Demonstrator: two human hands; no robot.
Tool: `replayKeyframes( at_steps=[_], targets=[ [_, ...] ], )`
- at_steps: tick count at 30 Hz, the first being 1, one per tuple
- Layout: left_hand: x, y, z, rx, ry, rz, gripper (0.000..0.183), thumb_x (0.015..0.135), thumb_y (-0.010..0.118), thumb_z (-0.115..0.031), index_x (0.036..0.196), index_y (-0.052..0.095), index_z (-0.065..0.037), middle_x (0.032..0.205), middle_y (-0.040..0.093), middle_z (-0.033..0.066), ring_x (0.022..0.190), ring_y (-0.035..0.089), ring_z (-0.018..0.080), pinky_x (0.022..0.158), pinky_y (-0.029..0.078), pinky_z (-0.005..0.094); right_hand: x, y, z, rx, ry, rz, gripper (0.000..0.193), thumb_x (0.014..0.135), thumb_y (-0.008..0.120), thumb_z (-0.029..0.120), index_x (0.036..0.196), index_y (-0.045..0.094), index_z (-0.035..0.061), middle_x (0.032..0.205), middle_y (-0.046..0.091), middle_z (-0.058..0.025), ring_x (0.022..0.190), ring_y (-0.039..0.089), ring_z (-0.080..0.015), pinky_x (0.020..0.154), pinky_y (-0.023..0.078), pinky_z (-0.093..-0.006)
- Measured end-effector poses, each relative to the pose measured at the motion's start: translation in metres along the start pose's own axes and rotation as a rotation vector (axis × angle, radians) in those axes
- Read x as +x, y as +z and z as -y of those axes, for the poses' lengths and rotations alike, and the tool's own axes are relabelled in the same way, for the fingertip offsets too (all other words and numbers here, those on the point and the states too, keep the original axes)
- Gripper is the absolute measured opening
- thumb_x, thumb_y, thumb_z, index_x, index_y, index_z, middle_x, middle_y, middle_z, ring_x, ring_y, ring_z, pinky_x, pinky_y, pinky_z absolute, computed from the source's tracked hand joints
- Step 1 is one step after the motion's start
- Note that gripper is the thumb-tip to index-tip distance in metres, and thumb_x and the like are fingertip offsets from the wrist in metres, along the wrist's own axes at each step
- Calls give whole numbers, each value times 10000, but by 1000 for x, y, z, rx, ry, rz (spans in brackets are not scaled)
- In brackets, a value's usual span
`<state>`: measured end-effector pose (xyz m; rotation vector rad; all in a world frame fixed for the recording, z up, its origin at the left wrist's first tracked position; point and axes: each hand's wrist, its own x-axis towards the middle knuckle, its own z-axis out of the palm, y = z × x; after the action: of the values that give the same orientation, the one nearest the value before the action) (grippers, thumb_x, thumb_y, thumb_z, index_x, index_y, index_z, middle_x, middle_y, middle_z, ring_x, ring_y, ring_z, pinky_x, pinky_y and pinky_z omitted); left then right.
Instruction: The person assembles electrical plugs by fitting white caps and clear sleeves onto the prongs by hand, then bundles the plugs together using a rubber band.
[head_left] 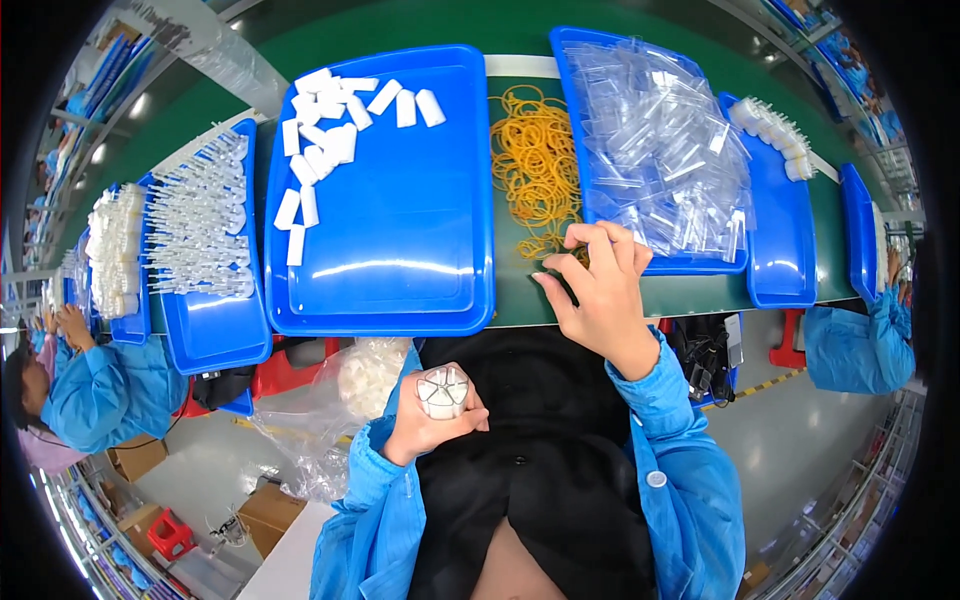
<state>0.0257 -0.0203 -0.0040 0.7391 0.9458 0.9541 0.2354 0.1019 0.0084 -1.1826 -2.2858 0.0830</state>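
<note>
My left hand (415, 425), near my body, is closed around a bundle of clear plastic sleeves (443, 393). Seen end-on, the bundle looks round, divided into wedges with white inside. My right hand (608, 290) reaches over the table's near edge, beside a pile of yellow rubber bands (538, 160). Its fingers are bent, thumb and forefinger apart, and I see nothing held between them. White blocks (340, 140) lie at the back left of a large blue tray (400, 230). Clear flat plastic sleeves (665, 150) heap up in another blue tray (690, 266), just beyond my right hand.
A tray (215, 335) of white thin-stemmed parts (200, 220) stands left; another blue tray (783, 240) with white parts is at right. Below the table are a plastic bag (320, 420) and red stools (788, 340). Co-workers in blue sleeves (120, 395) sit at both sides.
</note>
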Motion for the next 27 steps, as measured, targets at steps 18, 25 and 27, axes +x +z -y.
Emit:
replayKeyframes(
  at_steps=[18, 25, 27],
  targets=[
    [13, -13, -14, 237, 119, 6, 194, 641, 726, -10, 667, 537, -41, 599, 531, 7, 525, 486, 71, 505, 373, 212, 59, 20, -15, -137, 64, 3, 147, 662, 687, 91, 756, 578, 58, 880, 500, -63, 935, 456, -265, 737, 314, -398],
    [24, -11, -17, 297, 140, 70, 204, 662, 736, -33, 706, 538, -54, 609, 542, -2, 542, 504, 68, 524, 395, 214, 62, 13, -19, 81, 120, -213, 122, 677, 676, 31, 727, 570, 64, 758, 548, -42, 827, 504, -250, 706, 361, -358],
    [24, -10, -17, 302, 128, 63, 204, 664, 736, -33, 710, 539, -55, 617, 543, -3, 549, 501, 64, 528, 397, 214, 59, 2, -16, 273, 325, -301, 101, 708, 688, 35, 767, 606, 45, 724, 576, -75, 708, 546, -205, 640, 420, -289]
  ],
)
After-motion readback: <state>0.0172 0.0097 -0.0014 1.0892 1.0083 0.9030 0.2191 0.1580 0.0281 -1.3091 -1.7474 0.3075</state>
